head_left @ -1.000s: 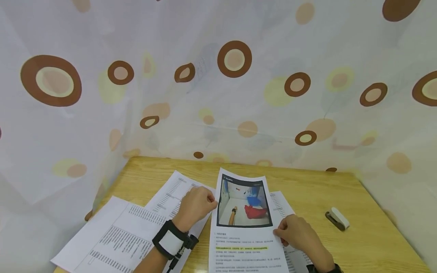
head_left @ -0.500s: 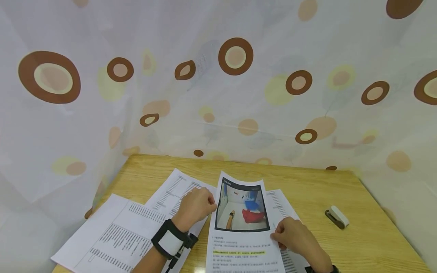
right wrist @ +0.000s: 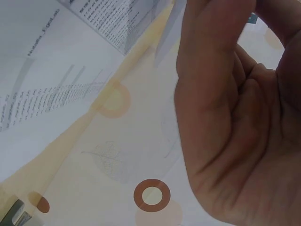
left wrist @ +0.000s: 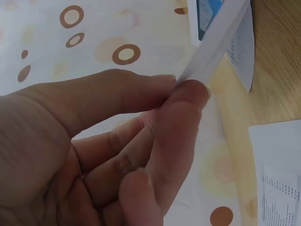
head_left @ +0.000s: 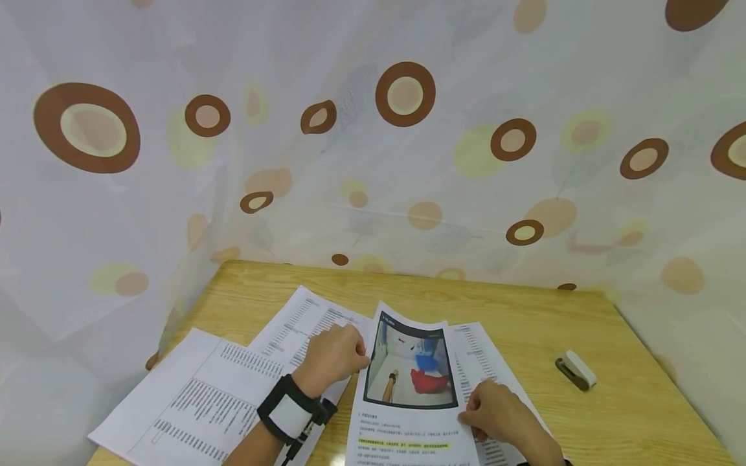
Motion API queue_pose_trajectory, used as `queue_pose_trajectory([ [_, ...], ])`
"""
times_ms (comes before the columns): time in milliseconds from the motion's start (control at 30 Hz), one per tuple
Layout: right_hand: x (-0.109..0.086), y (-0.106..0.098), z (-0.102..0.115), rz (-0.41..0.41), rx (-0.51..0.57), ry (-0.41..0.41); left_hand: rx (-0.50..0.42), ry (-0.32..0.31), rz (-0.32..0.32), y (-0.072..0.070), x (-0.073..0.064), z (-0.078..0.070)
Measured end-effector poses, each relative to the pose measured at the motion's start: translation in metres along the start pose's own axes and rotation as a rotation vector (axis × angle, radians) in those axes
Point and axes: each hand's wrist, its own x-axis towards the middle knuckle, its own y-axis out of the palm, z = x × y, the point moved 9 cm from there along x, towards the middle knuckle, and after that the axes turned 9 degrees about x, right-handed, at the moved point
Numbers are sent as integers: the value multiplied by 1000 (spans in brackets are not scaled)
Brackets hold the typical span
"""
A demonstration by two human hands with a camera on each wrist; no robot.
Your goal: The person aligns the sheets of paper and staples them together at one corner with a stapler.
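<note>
A printed sheet of paper point(head_left: 408, 421) is held up in front of me, with a colour picture above lines of text and one yellow-highlighted line. My left hand point(head_left: 333, 359) pinches its left edge; the left wrist view shows the paper's edge point(left wrist: 214, 47) between thumb and forefinger. At the opposite edge, the thumb and fingers of my right hand point(head_left: 495, 414) pinch the sheet. The right fingertips lie outside the right wrist view, where the palm and curled fingers point(right wrist: 207, 103) show. The sheet partly covers another printed page point(head_left: 495, 362) lying behind it.
Two more printed pages overlap on the left of the wooden table: one nearer page point(head_left: 192, 401) and one farther page point(head_left: 303, 317). A small white and dark stapler point(head_left: 576, 371) lies at the right. A patterned curtain point(head_left: 373, 162) surrounds the table's back and sides.
The held sheet has come down toward me and slightly left, its top edge lower than before. My right hand has shifted a little left and down with it; the left hand has hardly moved.
</note>
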Motion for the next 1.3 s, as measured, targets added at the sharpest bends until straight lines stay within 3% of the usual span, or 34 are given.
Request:
queue_pose_trajectory([
  [733, -1, 19, 1, 93, -11, -18, 11, 6, 58, 6, -3, 1],
  [1300, -1, 27, -11, 125, -15, 46, 3, 5, 90, 10, -4, 6],
])
